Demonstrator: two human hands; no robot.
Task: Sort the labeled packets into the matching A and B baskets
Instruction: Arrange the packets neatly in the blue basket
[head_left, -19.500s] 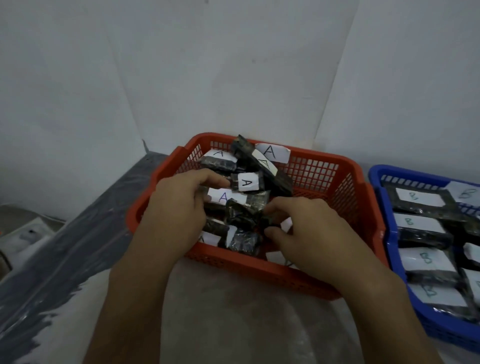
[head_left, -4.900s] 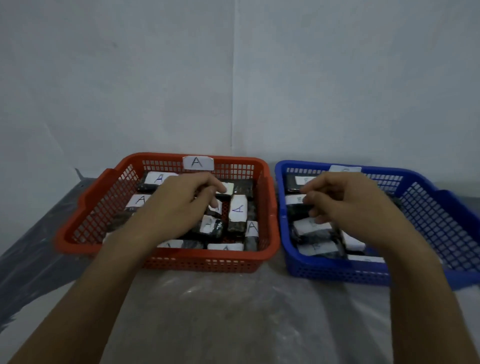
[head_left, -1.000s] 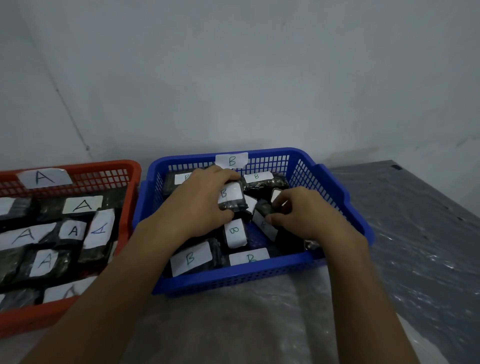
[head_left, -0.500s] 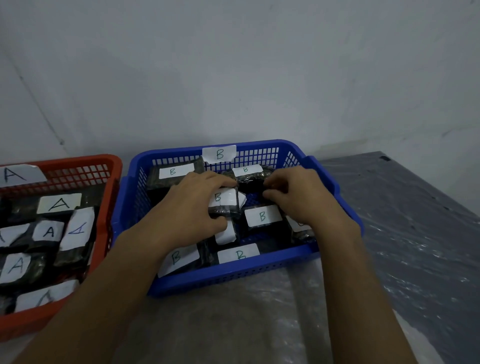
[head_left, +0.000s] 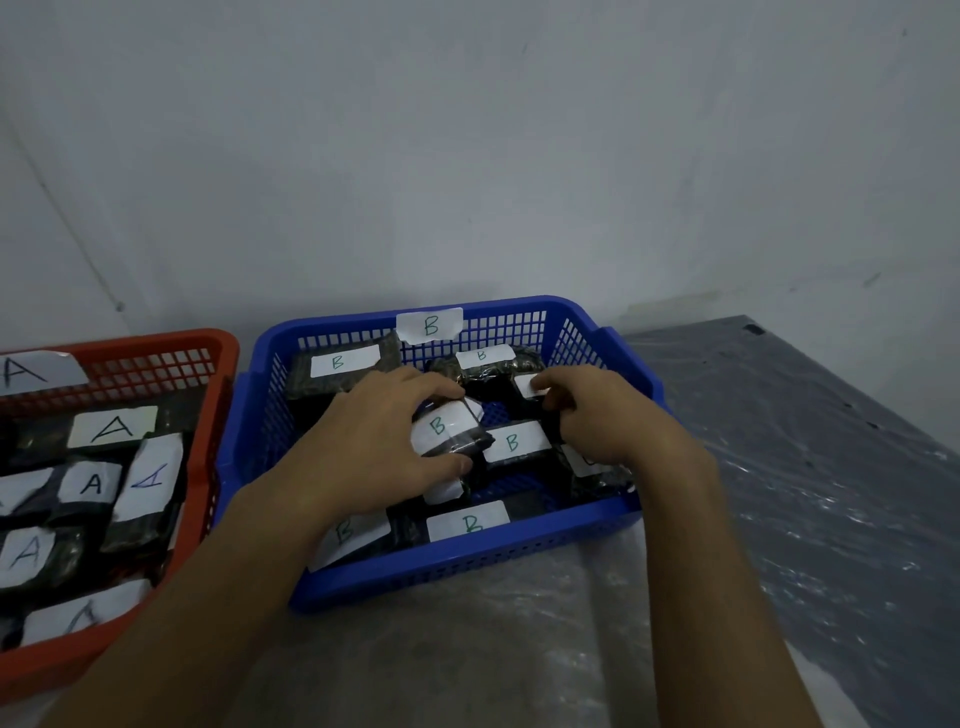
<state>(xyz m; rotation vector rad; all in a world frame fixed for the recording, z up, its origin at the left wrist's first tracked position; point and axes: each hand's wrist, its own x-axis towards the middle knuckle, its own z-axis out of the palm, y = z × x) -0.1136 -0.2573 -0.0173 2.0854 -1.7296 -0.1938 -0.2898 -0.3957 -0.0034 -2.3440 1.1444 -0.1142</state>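
Nearly sorted, by the look of it. Left hand (head_left: 363, 452) inside the blue basket (head_left: 467, 564), its grip closed around a B packet (head_left: 447, 434), thumb below and fingers over the top. Right hand (head_left: 605, 415) just right of that grip, pinching another dark packet (head_left: 527, 387) at the back. Around both grips, only B labels showing. Left of them, the red basket (head_left: 197, 499) filled with A packets (head_left: 111, 428). No loose packets visible on the table (head_left: 519, 649); probably only tidying left.
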